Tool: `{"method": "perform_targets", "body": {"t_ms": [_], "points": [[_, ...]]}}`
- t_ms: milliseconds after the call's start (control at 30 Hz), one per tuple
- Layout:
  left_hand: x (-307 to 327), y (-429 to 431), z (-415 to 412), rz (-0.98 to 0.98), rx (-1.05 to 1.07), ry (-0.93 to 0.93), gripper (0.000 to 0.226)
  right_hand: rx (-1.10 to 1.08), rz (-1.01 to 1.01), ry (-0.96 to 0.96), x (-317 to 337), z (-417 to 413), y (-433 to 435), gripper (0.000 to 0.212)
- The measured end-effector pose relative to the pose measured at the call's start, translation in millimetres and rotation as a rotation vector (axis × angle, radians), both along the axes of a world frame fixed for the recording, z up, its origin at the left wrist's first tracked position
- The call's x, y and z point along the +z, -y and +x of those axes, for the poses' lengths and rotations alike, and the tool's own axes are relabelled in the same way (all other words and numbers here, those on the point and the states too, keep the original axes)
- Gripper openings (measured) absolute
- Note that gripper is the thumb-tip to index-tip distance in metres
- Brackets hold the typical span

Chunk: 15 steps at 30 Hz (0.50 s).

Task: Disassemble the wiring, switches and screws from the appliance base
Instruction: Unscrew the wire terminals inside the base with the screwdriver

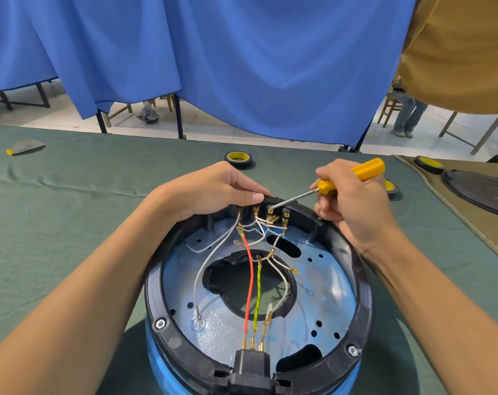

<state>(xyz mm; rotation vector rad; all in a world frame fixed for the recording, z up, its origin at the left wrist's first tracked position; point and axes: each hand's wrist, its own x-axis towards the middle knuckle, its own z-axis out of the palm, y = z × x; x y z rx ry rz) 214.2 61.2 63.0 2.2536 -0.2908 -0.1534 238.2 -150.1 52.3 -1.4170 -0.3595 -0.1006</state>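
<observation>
Working at the switch block [273, 202] on the far rim of the appliance base [364, 280], which sits upturned on the surface [71, 223], you look to be on the terminal step. Your left hand [213, 189] has its fingers [242, 185] curled round the block. Your right hand [353, 203] grips the screwdriver [325, 186], tip at a brass terminal [270, 210]. Next, I judge, free that connector gently, bracing the block so the white wires [198, 277] don't snag.

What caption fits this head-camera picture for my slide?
Left hand grips the switch block; right hand points a yellow screwdriver at its terminals.
</observation>
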Motion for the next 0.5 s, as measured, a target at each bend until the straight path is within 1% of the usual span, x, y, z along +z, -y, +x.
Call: {"method": "perform_targets", "body": {"t_ms": [133, 233, 367, 433, 500], "points": [[0.2, -0.1, -0.6, -0.003, -0.002, 0.001, 0.022, 0.019, -0.103, 0.045, 2.5, -3.6, 0.4, 0.043], [0.3, 0.0, -0.9, 0.000, -0.003, -0.003, 0.022, 0.045, -0.116, 0.049, 4.4, -6.2, 0.0, 0.046], [-0.7, 0.0, -0.5, -0.040, -0.005, -0.026, 0.022, -0.024, -0.062, 0.040, 8.5, -8.1, 0.1, 0.039], [-1.2, -0.9, -0.1, -0.059, -0.007, -0.035, 0.022, -0.045, -0.110, 0.066, 11.2, -9.1, -0.4, 0.035], [-2.2, -1.9, 0.6, -0.079, 0.012, -0.024, 0.021, -0.038, -0.204, 0.106, 12.9, -11.5, -2.8, 0.037]]}}
